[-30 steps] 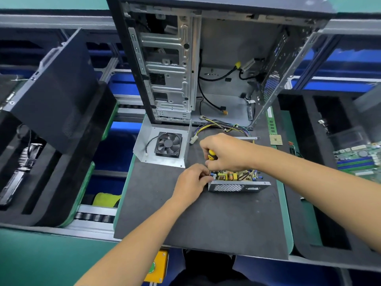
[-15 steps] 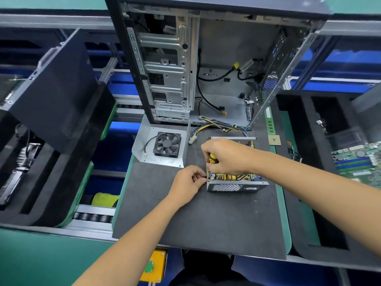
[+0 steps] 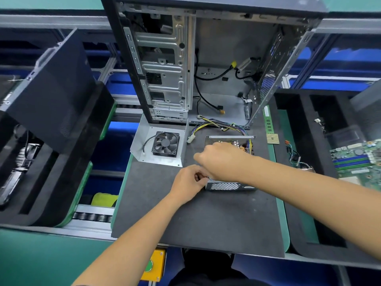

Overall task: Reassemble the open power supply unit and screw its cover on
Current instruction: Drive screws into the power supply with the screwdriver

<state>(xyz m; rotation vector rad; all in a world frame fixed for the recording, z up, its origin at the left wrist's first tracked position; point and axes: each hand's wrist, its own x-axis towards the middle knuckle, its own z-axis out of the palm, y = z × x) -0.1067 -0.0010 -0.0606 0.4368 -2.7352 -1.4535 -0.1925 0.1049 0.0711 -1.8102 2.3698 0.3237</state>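
The open grey metal power supply unit (image 3: 231, 185) with perforated walls sits mid-mat on the dark foam work mat (image 3: 185, 219). The left hand (image 3: 190, 183) pinches its near left corner. The right hand (image 3: 221, 159) is curled over its circuit board; what it holds I cannot tell. To the far left lies the grey metal cover with black fan (image 3: 162, 144).
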